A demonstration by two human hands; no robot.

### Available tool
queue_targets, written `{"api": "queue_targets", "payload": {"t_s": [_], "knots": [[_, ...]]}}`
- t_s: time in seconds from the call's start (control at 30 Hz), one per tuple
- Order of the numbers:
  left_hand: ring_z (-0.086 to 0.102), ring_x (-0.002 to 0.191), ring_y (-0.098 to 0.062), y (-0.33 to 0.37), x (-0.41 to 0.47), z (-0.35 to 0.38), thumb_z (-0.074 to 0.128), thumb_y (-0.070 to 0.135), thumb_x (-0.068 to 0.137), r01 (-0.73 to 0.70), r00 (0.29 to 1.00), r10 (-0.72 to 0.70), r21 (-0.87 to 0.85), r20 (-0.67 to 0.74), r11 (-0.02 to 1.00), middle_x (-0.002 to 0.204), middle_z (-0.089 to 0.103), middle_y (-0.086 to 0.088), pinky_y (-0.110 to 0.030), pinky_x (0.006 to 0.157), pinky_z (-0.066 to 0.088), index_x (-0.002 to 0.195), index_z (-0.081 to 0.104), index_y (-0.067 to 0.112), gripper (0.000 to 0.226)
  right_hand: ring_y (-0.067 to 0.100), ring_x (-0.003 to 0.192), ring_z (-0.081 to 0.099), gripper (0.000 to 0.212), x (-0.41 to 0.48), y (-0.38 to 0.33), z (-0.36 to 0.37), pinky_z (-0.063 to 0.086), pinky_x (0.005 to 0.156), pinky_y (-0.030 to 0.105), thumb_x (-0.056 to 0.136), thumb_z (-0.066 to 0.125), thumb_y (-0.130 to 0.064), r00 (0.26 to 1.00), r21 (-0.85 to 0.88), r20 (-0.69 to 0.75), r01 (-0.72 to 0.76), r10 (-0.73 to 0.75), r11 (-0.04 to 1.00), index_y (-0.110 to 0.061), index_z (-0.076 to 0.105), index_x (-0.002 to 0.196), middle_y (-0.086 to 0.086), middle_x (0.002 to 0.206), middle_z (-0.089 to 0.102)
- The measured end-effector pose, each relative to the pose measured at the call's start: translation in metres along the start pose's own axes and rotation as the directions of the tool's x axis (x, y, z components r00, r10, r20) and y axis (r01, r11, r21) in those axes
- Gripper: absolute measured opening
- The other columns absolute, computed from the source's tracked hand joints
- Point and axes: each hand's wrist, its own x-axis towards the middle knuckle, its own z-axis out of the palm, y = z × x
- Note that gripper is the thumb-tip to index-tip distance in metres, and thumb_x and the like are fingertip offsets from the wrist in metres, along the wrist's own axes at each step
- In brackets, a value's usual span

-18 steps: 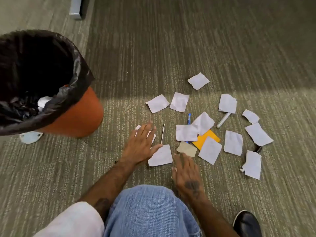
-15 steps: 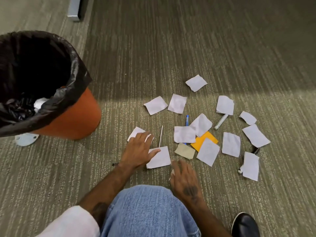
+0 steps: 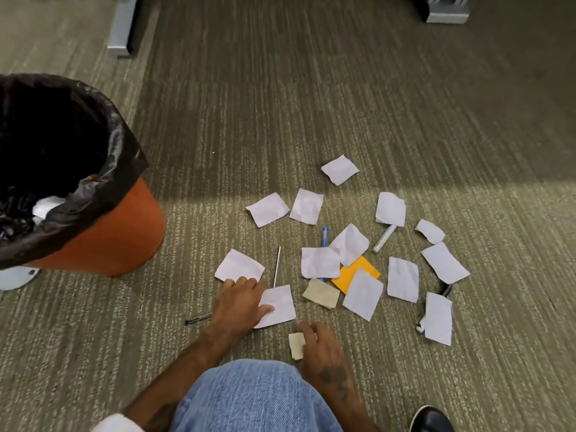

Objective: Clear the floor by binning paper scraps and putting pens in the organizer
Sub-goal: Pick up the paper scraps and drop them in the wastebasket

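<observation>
Several white paper scraps lie scattered on the carpet, with an orange scrap (image 3: 355, 272) and a beige one (image 3: 321, 293) among them. My left hand (image 3: 243, 302) lies palm down on the nearest white scrap (image 3: 280, 305), fingertips reaching another white scrap (image 3: 238, 265). My right hand (image 3: 322, 349) pinches a small beige scrap (image 3: 296, 346) just above the floor. Pens lie between the papers: a blue pen (image 3: 324, 236), a white marker (image 3: 384, 239), a thin silver pen (image 3: 277, 266), and a black pen (image 3: 198, 318) beside my left wrist. The orange bin (image 3: 103, 241) with a black liner stands at the left.
Crumpled white paper (image 3: 46, 205) sits inside the bin. Two more dark pens (image 3: 446, 289) poke out from under scraps at the right. Grey furniture legs (image 3: 120, 26) stand at the back. My jeans-clad knee (image 3: 249, 397) and a black shoe (image 3: 431, 419) are at the bottom.
My left hand slid back from the far scrap onto the nearer white one. My right hand drew back and now has a small beige scrap in its fingers.
</observation>
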Motion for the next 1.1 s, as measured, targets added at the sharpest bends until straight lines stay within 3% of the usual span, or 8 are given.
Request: {"api": "queue_targets", "payload": {"t_s": [0.13,0.23,0.33,0.5,0.67,0.8,0.97,1.1], "knots": [[0.057,0.109,-0.02,-0.004,0.0,-0.007,0.051,0.05,0.092,0.019,1.0,-0.02,-0.177,-0.001,0.984,0.115,0.067,0.003,-0.037,0.088,0.033,0.119,0.06,0.028,0.036,0.026,0.114,0.055,0.036,0.019,0.008,-0.015,0.042,0.093,0.031,0.093,0.052,-0.015,0.991,0.233,-0.118,-0.033,0.062,0.972,-0.012,0.056,0.129,0.01,0.128,0.057],[0.059,0.095,-0.022,-0.019,0.003,-0.018,0.057,0.043,0.091,-0.022,0.998,-0.009,-0.437,-0.067,0.899,0.094,0.066,0.0,-0.033,0.075,0.036,0.098,0.068,0.02,0.027,0.022,0.106,0.058,0.027,0.044,0.019,-0.046,0.041,0.087,0.026,0.09,0.06,-0.017,0.953,0.471,-0.188,-0.124,0.237,0.873,-0.016,0.062,0.117,0.005,0.116,0.064],[0.05,0.098,-0.017,-0.042,0.013,-0.03,0.066,0.04,0.087,-0.02,0.997,-0.021,-0.523,-0.072,0.852,0.094,0.053,0.005,-0.029,0.078,0.036,0.094,0.069,0.018,0.024,0.019,0.095,0.061,0.021,0.066,0.028,-0.07,0.046,0.078,0.028,0.085,0.065,-0.02,0.959,0.49,-0.177,-0.108,0.22,0.865,-0.021,0.063,0.106,-0.002,0.102,0.067],[0.026,0.139,-0.024,-0.065,0.038,-0.036,0.07,0.031,0.083,-0.03,0.995,0.06,-0.317,0.086,0.948,0.145,0.041,-0.001,-0.036,0.112,0.026,0.104,0.069,0.023,0.023,0.023,0.093,0.056,0.022,0.086,0.039,-0.074,0.037,0.069,0.03,0.077,0.072,-0.021,0.991,0.323,-0.052,-0.098,0.12,0.941,-0.02,0.06,0.094,-0.005,0.098,0.052],[0.021,0.144,-0.024,-0.064,0.047,-0.031,0.069,0.022,0.082,-0.086,0.987,0.111,-0.199,0.116,0.976,0.155,0.031,-0.001,-0.036,0.116,0.022,0.104,0.07,0.017,0.022,0.025,0.105,0.056,0.03,0.093,0.042,-0.068,0.046,0.078,0.034,0.084,0.065,-0.03,0.997,-0.038,0.004,-0.071,0.071,0.997,-0.02,0.055,0.111,0.002,0.116,0.053],[0.04,0.128,-0.021,-0.062,0.045,-0.031,0.066,0.021,0.085,-0.067,0.995,0.077,-0.142,0.064,0.988,0.141,0.045,0.003,-0.035,0.104,0.037,0.106,0.07,0.019,0.022,0.023,0.111,0.049,0.032,0.09,0.04,-0.063,0.044,0.084,0.035,0.087,0.058,-0.036,0.997,-0.158,-0.024,-0.073,0.07,0.985,-0.023,0.051,0.116,0.0,0.118,0.055],[0.051,0.113,-0.02,-0.064,0.041,-0.048,0.064,0.028,0.087,-0.026,0.999,0.027,-0.024,0.041,0.999,0.118,0.059,0.002,-0.039,0.096,0.037,0.112,0.066,0.025,0.025,0.023,0.111,0.047,0.029,0.088,0.035,-0.066,0.041,0.082,0.037,0.086,0.058,-0.032,0.995,-0.18,-0.06,-0.093,0.083,0.979,-0.025,0.051,0.113,-0.002,0.114,0.054],[0.061,0.098,-0.021,-0.068,0.032,-0.084,0.066,0.027,0.086,0.013,1.0,-0.012,-0.13,0.008,0.991,0.106,0.069,0.001,-0.035,0.087,0.042,0.104,0.067,0.024,0.018,0.022,0.111,0.055,0.031,0.094,0.02,-0.078,0.043,0.085,0.034,0.087,0.058,-0.027,0.99,-0.021,-0.069,-0.128,0.126,0.992,-0.026,0.054,0.118,-0.001,0.114,0.061]]}}
